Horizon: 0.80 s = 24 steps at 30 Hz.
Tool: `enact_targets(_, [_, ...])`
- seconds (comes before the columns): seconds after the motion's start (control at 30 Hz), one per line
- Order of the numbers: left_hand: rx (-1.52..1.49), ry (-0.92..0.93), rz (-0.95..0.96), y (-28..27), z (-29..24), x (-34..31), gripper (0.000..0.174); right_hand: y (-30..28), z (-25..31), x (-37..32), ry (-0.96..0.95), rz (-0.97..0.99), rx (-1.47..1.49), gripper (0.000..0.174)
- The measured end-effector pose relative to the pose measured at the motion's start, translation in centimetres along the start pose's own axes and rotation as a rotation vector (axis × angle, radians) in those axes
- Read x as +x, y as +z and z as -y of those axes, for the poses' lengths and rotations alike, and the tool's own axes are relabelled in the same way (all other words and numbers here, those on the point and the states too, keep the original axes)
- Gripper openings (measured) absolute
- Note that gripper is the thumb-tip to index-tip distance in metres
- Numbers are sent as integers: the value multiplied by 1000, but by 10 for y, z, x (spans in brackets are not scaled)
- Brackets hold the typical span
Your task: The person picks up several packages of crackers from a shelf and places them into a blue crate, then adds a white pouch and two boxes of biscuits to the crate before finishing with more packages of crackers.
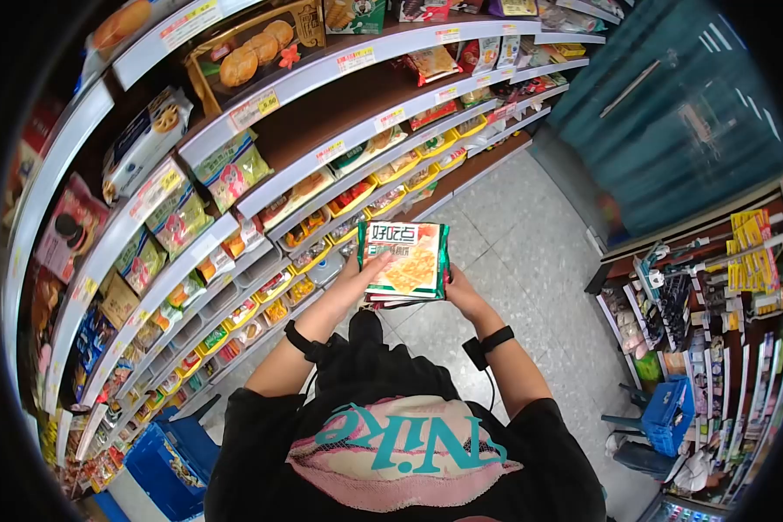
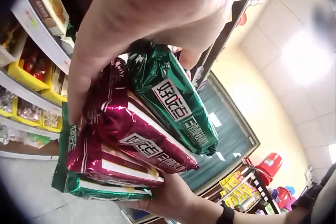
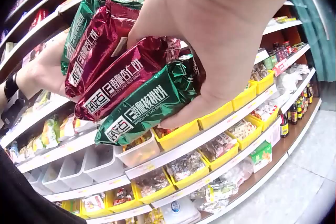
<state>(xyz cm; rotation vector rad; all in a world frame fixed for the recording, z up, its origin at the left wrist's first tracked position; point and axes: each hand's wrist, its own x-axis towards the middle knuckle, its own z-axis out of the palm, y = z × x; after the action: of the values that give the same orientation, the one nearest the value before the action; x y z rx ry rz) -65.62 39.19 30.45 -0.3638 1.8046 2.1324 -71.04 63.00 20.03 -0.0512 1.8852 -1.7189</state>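
Note:
Both hands hold a stack of several flat biscuit packets (image 1: 404, 261) in front of the body, over the floor. The top packet is green-edged, with biscuits pictured on its front. From the side, a green packet (image 2: 173, 98) and a crimson packet (image 2: 147, 134) show among the layers. My left hand (image 1: 367, 274) grips the stack's left side, its thumb lying over the top packet. On the opposite side my right hand (image 1: 465, 294) grips the stack; in the right wrist view its fingers curl round the packet ends, near a lower green packet (image 3: 147, 100).
Curved store shelves (image 1: 357, 61) with snacks run along the left and front. Yellow bins (image 3: 218, 150) of small wrapped goods line the lower shelves. A blue crate (image 1: 170, 461) stands at lower left, a blue stool (image 1: 670, 416) at right. Grey tiled floor (image 1: 531, 261) lies ahead.

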Motion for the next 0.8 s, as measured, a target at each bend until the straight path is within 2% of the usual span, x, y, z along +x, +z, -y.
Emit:
enact_targets(0.13, [-65,43,49,15,49,-36,61,9,-39,-51,-4,-62,-25,55])
enact_targets(0.27, [8,-39,36,33,77,-82,59,13,-84,-96,-38,-97,-52,51])
enact_targets(0.37, [2,-58,32,40,90,-114,59,27,-76,-135,66,-117,-25,50])
enact_targets(0.53, [16,-57,5,36,104,-150,59,50,-79,-162,-72,-194,-196,57])
enact_targets(0.8, [12,91,-89,11,113,-218,61,110,-81,-188,-76,-231,-371,62])
